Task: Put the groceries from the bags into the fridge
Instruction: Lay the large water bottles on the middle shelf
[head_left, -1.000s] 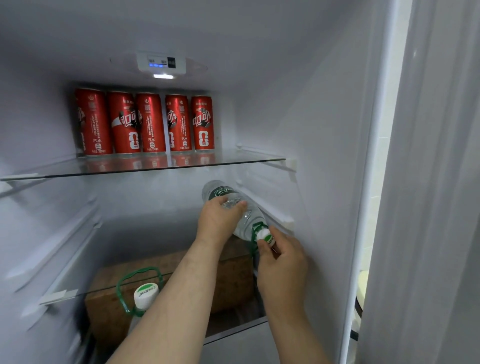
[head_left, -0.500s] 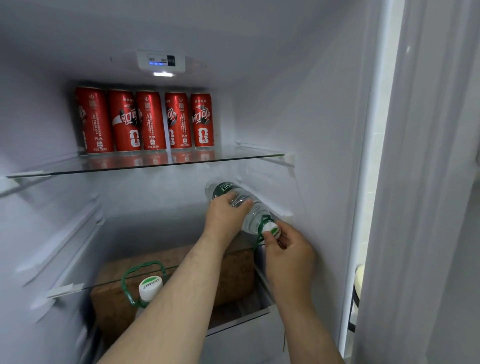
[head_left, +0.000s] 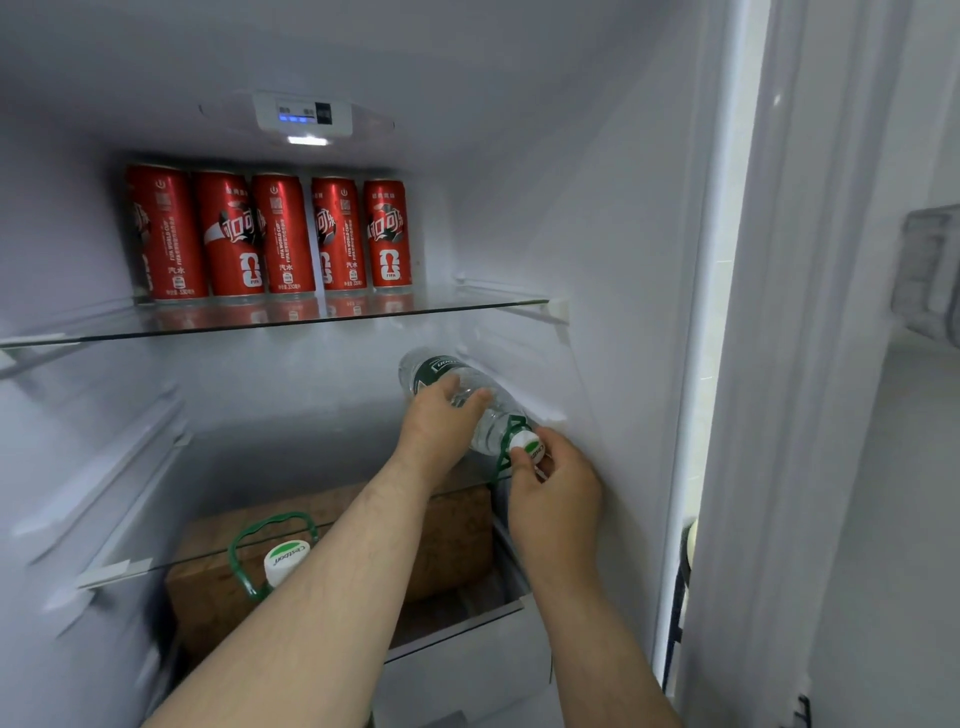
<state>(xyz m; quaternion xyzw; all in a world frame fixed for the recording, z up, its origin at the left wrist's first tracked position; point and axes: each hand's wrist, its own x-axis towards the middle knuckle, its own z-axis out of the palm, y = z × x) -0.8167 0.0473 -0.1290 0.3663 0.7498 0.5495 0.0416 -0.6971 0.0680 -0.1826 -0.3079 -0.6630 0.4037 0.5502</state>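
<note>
Fridge compartment stands open, white-walled and lit from a panel at the top. Upper glass shelf carries five red cola cans, upright in a row at the back. Below it, a brown box sits under a lower glass shelf, and a second bottle with a green carry loop stands in front of that box.

Item in hand: a clear plastic water bottle, lying tilted with its base to the rear, close against the right wall and between the two shelves. Whether it rests on the lower shelf cannot be told.

Left hand wraps over the bottle's shoulder, fingers curled on the plastic. Right hand pinches the white cap, beside the bottle's green loop.

Assessment: the bottle appears full, so fairly heavy. Thin walls will flex under a squeeze, and the round body is likely to roll when laid flat. The neck, cap and loop are the stiffest holds; steadying the body alongside them seems sound.
</note>
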